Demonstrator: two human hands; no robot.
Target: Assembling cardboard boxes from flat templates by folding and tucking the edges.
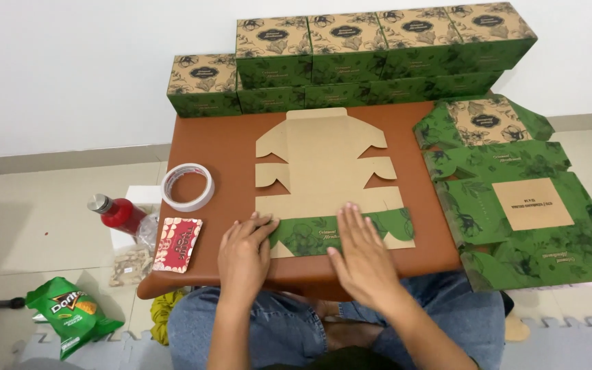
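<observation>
Centrally in the frame, a flat cardboard box blank (pixel 327 179) lies on the brown table (pixel 231 147), its near green flap folded up over the kraft side. Both hands press flat on that fold, fingers open and gripping nothing: the left hand (pixel 244 250) at lower centre-left, the right hand (pixel 359 250) just beside it. A tape roll (pixel 187 186) and a red card (pixel 178 244) sit at left. Finished green boxes (pixel 378 51) line the top; unfolded blanks (pixel 515 205) are stacked at right.
</observation>
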